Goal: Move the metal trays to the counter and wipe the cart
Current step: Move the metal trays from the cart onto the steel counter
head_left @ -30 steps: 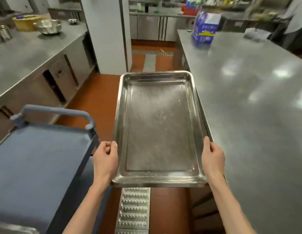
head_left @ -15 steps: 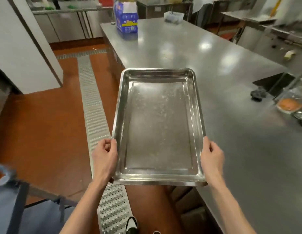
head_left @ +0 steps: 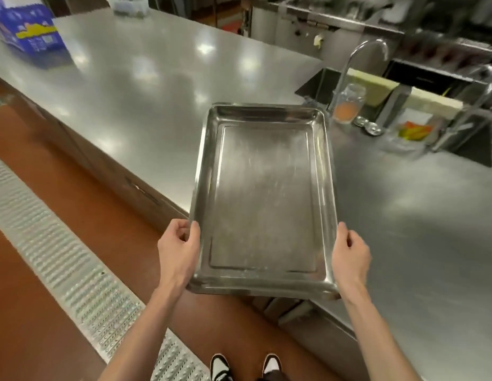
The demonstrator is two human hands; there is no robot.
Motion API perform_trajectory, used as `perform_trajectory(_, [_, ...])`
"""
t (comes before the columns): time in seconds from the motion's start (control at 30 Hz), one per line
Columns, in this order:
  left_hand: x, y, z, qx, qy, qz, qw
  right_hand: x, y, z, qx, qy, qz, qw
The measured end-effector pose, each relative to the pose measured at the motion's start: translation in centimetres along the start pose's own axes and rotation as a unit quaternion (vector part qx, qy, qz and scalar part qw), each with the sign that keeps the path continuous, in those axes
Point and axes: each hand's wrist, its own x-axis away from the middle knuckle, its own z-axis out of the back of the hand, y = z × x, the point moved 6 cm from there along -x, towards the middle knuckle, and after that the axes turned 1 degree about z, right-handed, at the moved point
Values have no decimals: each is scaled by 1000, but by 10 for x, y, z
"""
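Observation:
An empty rectangular metal tray is held level in front of me, its far half above the steel counter and its near end out past the counter's front edge. My left hand grips the tray's near left rim. My right hand grips the near right rim. The cart is out of view.
A blue box stands at the counter's far left. To the right are a sink with a curved tap, a glass jar, small metal lids and a container of food. A metal floor grate runs along the red floor on my left.
I have turned right, from the cart toward the counter. The blue cart has left the view. The tray, still held in both hands, now reaches over the counter near the sink.

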Motion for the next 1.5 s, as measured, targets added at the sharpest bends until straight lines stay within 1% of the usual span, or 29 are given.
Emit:
perform_trajectory(0.17, [-11,6,-54,-3,-78,-10,997,-5,21,36,7,72,-28,997])
perform_trajectory(0.27, [-11,10,-94,-10,-118,-13,993,-15,44,59,16,111,-53,992])
perform_trajectory(0.53, [-13,12,-190,-37,-196,-35,979,-44,105,95,10,168,-81,982])
perform_trajectory(0.63, [-10,6,-223,-55,-227,-39,971,-49,129,106,26,193,-101,976])
perform_trajectory(0.8, [1,-6,-261,-68,-263,-46,961,-49,158,115,28,210,-125,969])
perform_trajectory(1.03, [0,-34,-300,-105,-287,-53,951,-49,193,119,34,231,-136,963])
perform_trajectory(1.2, [1,-47,-316,-127,-294,-75,944,-51,210,117,55,223,-145,962])
perform_trajectory(1.5, [4,-68,-331,-167,-291,-86,938,-57,230,116,74,207,-169,961])
